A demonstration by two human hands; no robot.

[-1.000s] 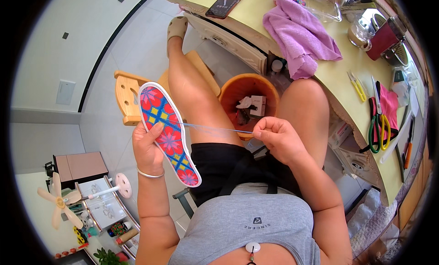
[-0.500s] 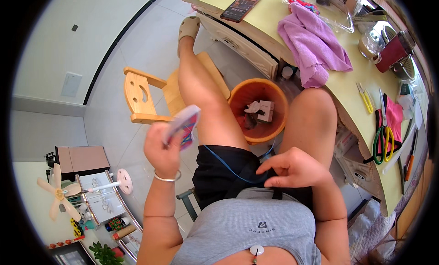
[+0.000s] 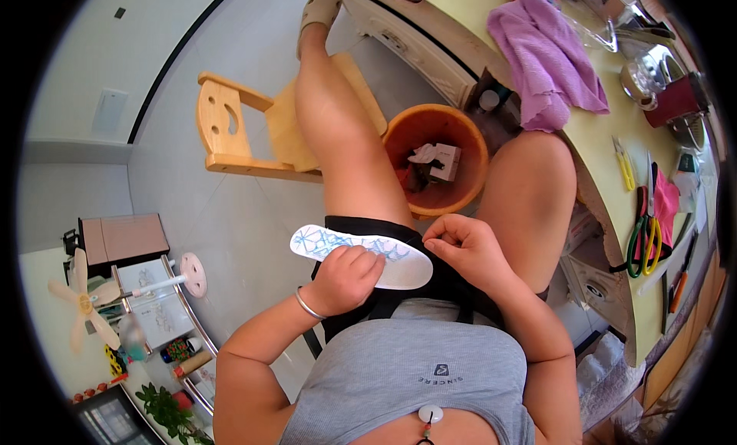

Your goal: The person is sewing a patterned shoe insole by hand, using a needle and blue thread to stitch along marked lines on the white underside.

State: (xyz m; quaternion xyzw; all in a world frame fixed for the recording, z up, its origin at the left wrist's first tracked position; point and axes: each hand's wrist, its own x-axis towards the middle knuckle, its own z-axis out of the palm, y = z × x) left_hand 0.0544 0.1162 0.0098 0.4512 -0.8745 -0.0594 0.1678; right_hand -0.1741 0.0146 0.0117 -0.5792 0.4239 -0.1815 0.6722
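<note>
A white insole (image 3: 407, 270) lies across my lap, its pale face up with criss-crossing blue thread stitches along the left and middle part. My left hand (image 3: 345, 278) is closed over its near edge, fingers on top. Just past the insole's right end, my right hand (image 3: 470, 249) has thumb and forefinger pressed together. Whatever that pinch holds, if anything, is too small to make out. The two hands are apart.
Between my knees stands an orange bucket (image 3: 477, 186) with a small white box and scraps inside. A wooden chair (image 3: 216, 126) is ahead left. On the table at right lie a purple towel (image 3: 541, 57), scissors (image 3: 643, 230) and a yellow-handled cutter (image 3: 626, 169).
My left hand has brought the insole down and right, turning it from its patterned red-and-blue face to its pale face. My right hand moved slightly up and now pinches. The blue thread no longer shows across my lap.
</note>
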